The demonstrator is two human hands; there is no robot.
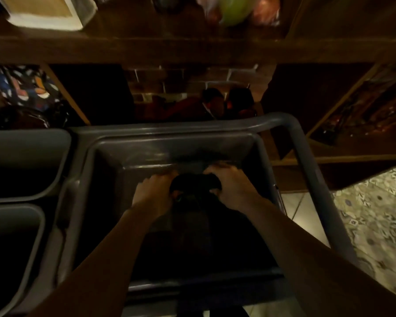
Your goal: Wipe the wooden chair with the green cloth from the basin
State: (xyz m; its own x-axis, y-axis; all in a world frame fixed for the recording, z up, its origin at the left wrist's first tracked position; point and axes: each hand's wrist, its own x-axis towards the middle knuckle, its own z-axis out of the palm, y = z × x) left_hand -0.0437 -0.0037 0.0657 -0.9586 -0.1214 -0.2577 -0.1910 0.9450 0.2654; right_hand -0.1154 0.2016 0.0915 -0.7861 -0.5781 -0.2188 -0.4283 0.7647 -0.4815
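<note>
A dark grey plastic basin [281, 124] fills the middle of the view. Inside it, both my hands close on a dark bunched cloth [194, 183] that shows only a faint green tint in the dim light. My left hand [154, 193] grips its left end and my right hand [230, 185] grips its right end, with the cloth twisted between them. A length of the cloth hangs down below my hands into the dark basin. No wooden chair is recognisable in this view.
Two more grey bins [28, 145] stand to the left of the basin. A wooden shelf unit [146, 51] rises behind, holding a white box [44, 12], a green object [233, 8] and patterned bags [23, 92]. Patterned floor tiles [375, 213] lie to the right.
</note>
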